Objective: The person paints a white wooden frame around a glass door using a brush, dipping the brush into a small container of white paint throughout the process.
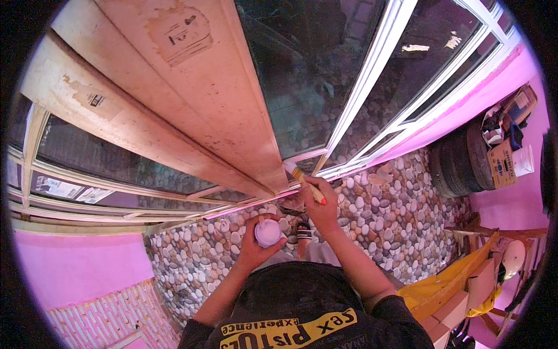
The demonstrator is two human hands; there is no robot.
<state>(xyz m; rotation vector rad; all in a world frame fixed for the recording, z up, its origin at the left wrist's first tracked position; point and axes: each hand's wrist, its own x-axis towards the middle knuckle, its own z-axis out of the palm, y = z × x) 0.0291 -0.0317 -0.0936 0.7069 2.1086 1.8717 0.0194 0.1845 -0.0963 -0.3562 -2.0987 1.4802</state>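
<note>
My right hand (pixel 321 200) grips a paintbrush (pixel 298 174) by its light handle, which has an orange-red end. The bristles, tipped with white, are at the lower edge of the door frame (pixel 281 177); whether they touch it I cannot tell. Closer to my body, my left hand (pixel 253 246) is wrapped round a small tub of white paint (pixel 268 232), held with its open top up. A tall wooden door panel (pixel 209 87), pale brown with torn label remnants, rises left of the brush. Right of it, a dark glass pane (pixel 308 75) is set in a white frame.
Pebble-patterned flooring (pixel 383 215) spreads around me. Against the pink wall at right stand stacked tyres (pixel 462 157), a cardboard box (pixel 501 164) and a white bucket (pixel 523 160). A wooden rack with yellow cloth (pixel 447 273) stands at lower right. My sandalled foot (pixel 303 231) is near the sill.
</note>
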